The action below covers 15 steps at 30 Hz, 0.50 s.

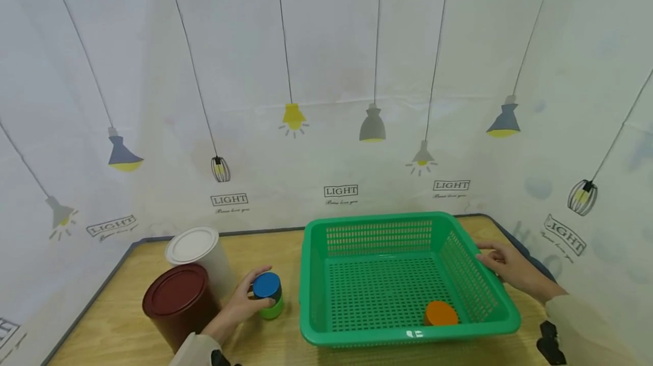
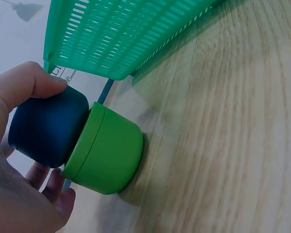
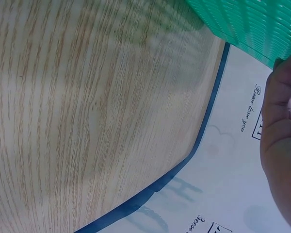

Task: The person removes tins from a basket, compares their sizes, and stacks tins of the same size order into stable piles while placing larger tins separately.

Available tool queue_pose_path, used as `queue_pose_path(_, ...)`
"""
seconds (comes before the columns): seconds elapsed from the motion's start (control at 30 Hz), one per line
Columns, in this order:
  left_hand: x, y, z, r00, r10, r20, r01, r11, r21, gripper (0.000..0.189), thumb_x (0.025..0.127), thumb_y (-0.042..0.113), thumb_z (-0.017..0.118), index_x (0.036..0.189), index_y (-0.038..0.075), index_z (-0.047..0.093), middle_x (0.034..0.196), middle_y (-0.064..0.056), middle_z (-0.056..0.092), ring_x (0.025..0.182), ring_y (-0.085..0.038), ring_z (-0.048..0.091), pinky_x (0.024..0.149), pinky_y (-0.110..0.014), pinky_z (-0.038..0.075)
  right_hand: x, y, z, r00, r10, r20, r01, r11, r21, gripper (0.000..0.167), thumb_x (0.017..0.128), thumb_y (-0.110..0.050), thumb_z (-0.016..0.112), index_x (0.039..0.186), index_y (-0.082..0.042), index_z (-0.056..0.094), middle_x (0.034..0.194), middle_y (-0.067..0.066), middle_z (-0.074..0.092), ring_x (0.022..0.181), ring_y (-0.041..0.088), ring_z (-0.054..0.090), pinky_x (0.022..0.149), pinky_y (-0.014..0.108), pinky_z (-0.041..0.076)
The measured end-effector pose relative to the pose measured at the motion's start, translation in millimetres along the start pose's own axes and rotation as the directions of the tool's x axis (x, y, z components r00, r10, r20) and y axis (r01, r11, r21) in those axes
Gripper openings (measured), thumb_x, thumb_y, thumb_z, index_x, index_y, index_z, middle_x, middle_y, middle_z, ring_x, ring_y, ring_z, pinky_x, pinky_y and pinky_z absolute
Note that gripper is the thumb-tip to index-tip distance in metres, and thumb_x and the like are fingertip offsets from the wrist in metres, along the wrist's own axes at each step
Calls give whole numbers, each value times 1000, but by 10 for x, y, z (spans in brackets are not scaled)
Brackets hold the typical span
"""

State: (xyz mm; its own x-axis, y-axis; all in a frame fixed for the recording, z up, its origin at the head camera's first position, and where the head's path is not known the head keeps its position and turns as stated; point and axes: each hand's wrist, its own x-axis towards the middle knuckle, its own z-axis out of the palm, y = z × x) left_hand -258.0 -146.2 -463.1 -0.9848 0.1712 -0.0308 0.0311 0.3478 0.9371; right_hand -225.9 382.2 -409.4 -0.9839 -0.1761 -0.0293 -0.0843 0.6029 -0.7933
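In the head view my left hand [image 1: 244, 302] grips a small round blue container [image 1: 267, 285] from its left side, thumb and fingers around it. Directly beneath is a similar green container [image 1: 272, 311] standing on the table, and the left wrist view has the blue one [image 2: 51, 127] slightly offset over the green one [image 2: 110, 154]. My right hand [image 1: 510, 267] holds the right rim of a green plastic basket [image 1: 377, 337], fingers at its edge. An orange round container [image 1: 441, 314] lies inside the basket near the front right corner.
Left of my left hand stand a large dark red lidded canister [image 1: 178, 298] and, behind it, a white lidded canister [image 1: 194, 245]. The wooden table [image 1: 117, 312] has a dark blue edge, with a lamp-printed sheet [image 1: 326, 150] rising behind and at both sides.
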Motion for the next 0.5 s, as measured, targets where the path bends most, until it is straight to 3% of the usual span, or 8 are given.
queue_pose_path(0.17, -43, 70, -55, 997, -75, 35, 75, 997, -14, 78, 70, 11, 74, 136, 13, 32, 129, -23, 34, 112, -38, 38, 88, -52, 33, -7, -16, 4, 1000, -15, -8, 15, 1000, -12, 55, 94, -24, 44, 131, 13, 26, 90, 12, 58, 65, 15, 52, 55, 31, 46)
queue_pose_path(0.27, -74, 169, -77, 997, -71, 30, 71, 997, 2, 79, 72, 19, 74, 137, 15, 30, 133, -22, 31, 119, -38, 31, 92, -54, 29, -15, -27, 8, 1000, -25, -10, 25, 999, -21, 55, 94, -24, 44, 131, 13, 26, 91, 13, 58, 68, 15, 54, 57, 32, 47)
queue_pose_path(0.33, -84, 284, -83, 1000, -18, -1, 18, 1000, 10, 76, 74, 22, 72, 137, 16, 30, 135, -21, 30, 123, -37, 25, 96, -55, 21, -18, -28, 10, 999, -31, -13, 31, 999, -21, 55, 94, -24, 44, 131, 13, 26, 92, 13, 58, 69, 15, 55, 58, 32, 47)
queue_pose_path(0.4, -82, 431, -75, 995, 83, -54, -84, 996, -11, 72, 78, 22, 69, 137, 15, 30, 137, -18, 30, 126, -34, 20, 99, -56, 13, -20, -27, 11, 999, -41, -16, 41, 999, -22, 54, 94, -23, 44, 131, 13, 26, 92, 13, 57, 69, 15, 55, 57, 32, 48)
queue_pose_path(0.5, -64, 697, -43, 960, 254, -116, -263, 962, -68, 65, 82, 18, 65, 137, 13, 31, 138, -12, 30, 128, -27, 20, 101, -54, 7, -12, -28, 7, 999, -35, -9, 35, 999, -9, 54, 94, -23, 44, 131, 13, 26, 91, 13, 57, 69, 15, 55, 58, 32, 48)
